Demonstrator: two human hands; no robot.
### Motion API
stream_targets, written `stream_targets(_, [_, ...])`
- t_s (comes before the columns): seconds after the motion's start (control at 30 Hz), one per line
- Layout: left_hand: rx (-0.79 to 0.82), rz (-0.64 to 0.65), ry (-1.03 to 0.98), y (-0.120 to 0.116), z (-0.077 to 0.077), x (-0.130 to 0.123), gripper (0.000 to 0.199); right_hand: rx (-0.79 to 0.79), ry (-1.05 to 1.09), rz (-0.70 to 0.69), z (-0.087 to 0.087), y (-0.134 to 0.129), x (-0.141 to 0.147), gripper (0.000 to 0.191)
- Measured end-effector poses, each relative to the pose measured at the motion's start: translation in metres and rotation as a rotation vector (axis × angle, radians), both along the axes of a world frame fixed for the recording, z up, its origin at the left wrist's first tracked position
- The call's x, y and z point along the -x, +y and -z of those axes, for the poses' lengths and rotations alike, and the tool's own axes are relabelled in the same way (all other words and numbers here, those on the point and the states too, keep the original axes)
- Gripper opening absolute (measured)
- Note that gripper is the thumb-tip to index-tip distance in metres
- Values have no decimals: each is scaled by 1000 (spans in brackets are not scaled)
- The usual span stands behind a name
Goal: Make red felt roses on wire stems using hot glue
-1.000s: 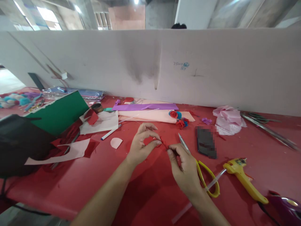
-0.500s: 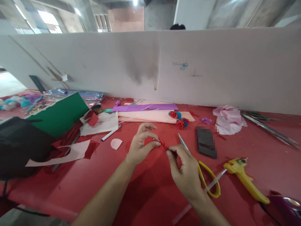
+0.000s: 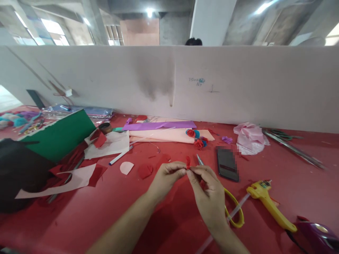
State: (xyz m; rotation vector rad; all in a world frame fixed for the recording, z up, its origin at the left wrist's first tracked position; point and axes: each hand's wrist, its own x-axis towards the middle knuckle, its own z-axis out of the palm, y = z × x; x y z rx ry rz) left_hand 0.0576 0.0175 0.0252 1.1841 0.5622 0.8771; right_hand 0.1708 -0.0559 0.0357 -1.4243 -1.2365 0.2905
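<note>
Between the fingertips of both hands stands a small rolled piece of red crepe paper, its top curling upward. My left hand pinches it from the left, thumb against fingers. From the right, my right hand pinches its lower end, and a bit of red shows inside the curled palm. Scissors with yellow handles lie partly under my right hand, with the blade tip showing beyond the fingers. Red cut petals and a pale pink petal-shaped piece lie left of my hands.
A yellow glue gun with a clear stick lies at right, near a phone. Behind are red paper flowers, pink crepe paper and a purple strip. A green board stands left; a white partition closes the back.
My left hand has closed in toward the right one, its raised fingers now folded down. The red roll has turned from slanting to upright. The camera view has shifted slightly.
</note>
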Motion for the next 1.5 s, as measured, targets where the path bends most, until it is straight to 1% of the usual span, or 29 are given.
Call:
stream_targets(0.07, [131, 34, -71, -7, 1, -5, 18, 52, 93, -4, -1, 1, 0, 10])
stream_targets(0.13, [214, 51, -119, -10, 3, -7, 17, 84, 162, -7, -1, 1, 0, 12])
stream_targets(0.2, [252, 59, -144, -11, 5, -7, 18, 90, 188, -10, -1, 2, -1, 11])
stream_targets(0.27, [257, 47, -150, -9, 6, -7, 20, 72, 199, -18, -1, 2, -4, 12])
stream_targets(0.37, [212, 7, -94, -7, 6, -6, 23, 36, 256, -38, -1, 2, -10, 16])
stream_targets(0.5, [111, -13, 42, -7, 8, -8, 22, 12, 390, -88, 2, 4, -15, 12])
stream_targets(0.63, [45, -47, 140, -7, 11, -9, 20, 35, 440, -121, 3, 6, -15, 10])
stream_targets(0.77, [33, -72, 127, -6, 9, -8, 15, 66, 470, -140, 2, 6, -15, 9])
stream_targets(0.87, [16, -75, 90, -7, 5, -8, 17, 71, 509, -175, 0, 6, -15, 10])
stream_targets(1.03, [14, -184, 152, -8, -2, -8, 13, 94, 589, -197, 1, 7, -14, 11])
stream_targets(1.13, [-48, -209, 192, -7, -4, -6, 11, 131, 654, -200, 3, 7, -14, 12])
stream_targets(1.2, [-125, -211, 232, -5, -3, -5, 12, 143, 654, -186, 2, 8, -15, 12])
stream_targets(1.3, [-205, -221, 280, -3, 0, -4, 12, 109, 601, -142, 0, 7, -18, 5])
stream_targets(1.4, [-218, -217, 306, -2, 2, -3, 13, 79, 546, -131, -2, 7, -21, 12])
stream_targets(1.5, [-196, -198, 316, -1, 2, -2, 14, 114, 477, -130, -2, 7, -24, 14])
